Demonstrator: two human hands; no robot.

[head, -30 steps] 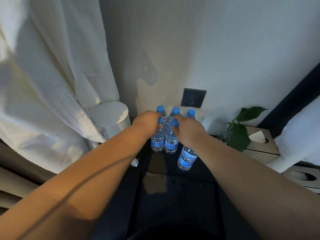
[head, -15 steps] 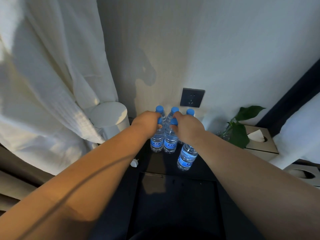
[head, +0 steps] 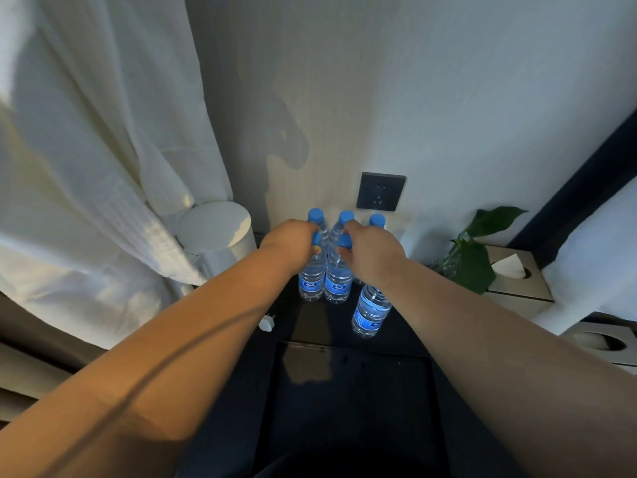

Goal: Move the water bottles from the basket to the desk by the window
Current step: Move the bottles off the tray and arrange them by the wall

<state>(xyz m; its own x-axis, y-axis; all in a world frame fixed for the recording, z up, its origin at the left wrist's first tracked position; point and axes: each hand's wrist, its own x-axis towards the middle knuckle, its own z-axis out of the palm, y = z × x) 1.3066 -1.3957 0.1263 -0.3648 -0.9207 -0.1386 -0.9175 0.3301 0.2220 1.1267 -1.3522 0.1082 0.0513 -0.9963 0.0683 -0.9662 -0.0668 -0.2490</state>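
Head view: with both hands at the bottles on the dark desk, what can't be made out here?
All in the head view.
- Grip: fingers of the left hand and right hand lie mostly behind the hands; contact with the bottle necks unclear.
- Back-row bottles: only caps show; front bottles and hands hide the bodies.
- Right front bottle: cap hidden under the right wrist.
- Labels: print too small.
- Basket: outside the frame.

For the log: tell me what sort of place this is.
Probably a hotel room or bedroom: white bedding at the right, a tissue box and bottles on a dark desk, and a curtain beside it.
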